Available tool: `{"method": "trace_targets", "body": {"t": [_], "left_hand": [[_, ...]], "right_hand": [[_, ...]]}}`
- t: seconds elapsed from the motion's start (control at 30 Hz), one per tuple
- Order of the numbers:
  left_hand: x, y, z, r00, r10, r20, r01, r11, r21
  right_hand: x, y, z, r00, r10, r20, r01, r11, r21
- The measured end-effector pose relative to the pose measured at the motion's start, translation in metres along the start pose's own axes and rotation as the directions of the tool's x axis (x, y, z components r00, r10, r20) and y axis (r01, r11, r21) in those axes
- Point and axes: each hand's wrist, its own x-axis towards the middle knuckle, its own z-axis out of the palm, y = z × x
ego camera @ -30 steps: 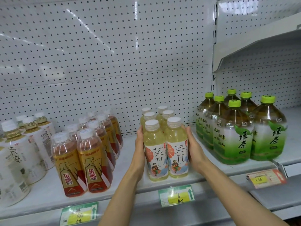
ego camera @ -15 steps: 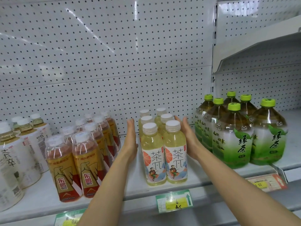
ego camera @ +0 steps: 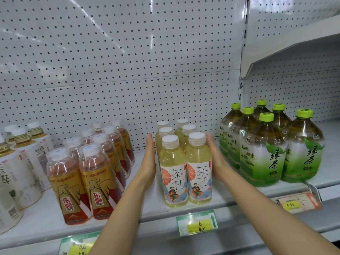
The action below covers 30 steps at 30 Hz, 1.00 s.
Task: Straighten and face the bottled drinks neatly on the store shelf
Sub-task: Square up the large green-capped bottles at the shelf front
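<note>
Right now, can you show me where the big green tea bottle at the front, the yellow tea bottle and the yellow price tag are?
Green tea bottle [ego camera: 263,159]: head view, on its label.
Yellow tea bottle [ego camera: 173,173]: head view, on its label.
Yellow price tag [ego camera: 197,225]: head view, on its yellow middle.

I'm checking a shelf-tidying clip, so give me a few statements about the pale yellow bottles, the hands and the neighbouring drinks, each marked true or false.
1. The pale yellow bottles stand in two rows with white caps. True.
2. The left hand curls round a bottle neck. False: it lies flat beside the left row, fingers straight.
3. The right hand is against the right row's side. True.
4. The big green tea bottles have red caps. False: their caps are green.
5. The front two yellow bottles' labels face forward. True.
</note>
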Motion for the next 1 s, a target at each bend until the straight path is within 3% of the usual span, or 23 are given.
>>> {"method": "trace_targets", "body": {"t": [0.07, 0.23, 0.33, 0.5, 0.57, 0.6, 0.67, 0.73, 0.8, 0.9, 1.0], "left_hand": [[-0.008, -0.007, -0.005, 0.996, 0.024, -0.082, -0.023, 1.000, 0.012], [-0.048, -0.038, 0.012, 0.968, 0.250, 0.010, -0.247, 0.948, 0.201], [-0.048, -0.051, 0.016, 0.939, 0.343, -0.004, -0.325, 0.891, 0.318], [-0.056, -0.046, 0.026, 0.920, 0.377, -0.104, -0.305, 0.858, 0.412], [-0.068, -0.040, 0.041, 0.854, 0.442, -0.274, -0.243, 0.806, 0.540], [-0.074, -0.036, 0.050, 0.792, 0.524, -0.313, -0.277, 0.766, 0.580], [-0.080, -0.030, 0.072, 0.666, 0.694, -0.273, -0.432, 0.657, 0.617], [-0.081, -0.023, 0.101, 0.599, 0.786, -0.152, -0.545, 0.539, 0.642], [-0.074, -0.017, 0.133, 0.645, 0.764, -0.012, -0.596, 0.513, 0.618], [-0.051, -0.012, 0.180, 0.784, 0.599, 0.164, -0.559, 0.566, 0.606], [-0.021, -0.016, 0.211, 0.883, 0.431, 0.183, -0.442, 0.637, 0.631]], "right_hand": [[-0.025, -0.005, -0.005, 0.986, -0.157, -0.051, 0.150, 0.982, -0.113], [-0.086, 0.023, 0.002, 0.924, -0.383, -0.001, 0.362, 0.875, -0.321], [-0.086, 0.030, 0.009, 0.904, -0.426, -0.009, 0.378, 0.810, -0.448], [-0.095, 0.034, -0.004, 0.889, -0.458, 0.012, 0.379, 0.721, -0.580], [-0.105, 0.035, -0.018, 0.840, -0.541, -0.050, 0.352, 0.612, -0.709], [-0.110, 0.033, -0.028, 0.793, -0.605, -0.075, 0.353, 0.556, -0.752], [-0.117, 0.030, -0.053, 0.683, -0.724, -0.090, 0.367, 0.447, -0.816], [-0.119, 0.022, -0.083, 0.619, -0.779, -0.106, 0.320, 0.372, -0.871], [-0.117, 0.011, -0.117, 0.607, -0.785, -0.125, 0.234, 0.327, -0.916], [-0.113, -0.005, -0.167, 0.617, -0.784, -0.065, 0.140, 0.191, -0.972], [-0.104, -0.017, -0.205, 0.640, -0.767, -0.053, 0.065, 0.123, -0.990]]}}
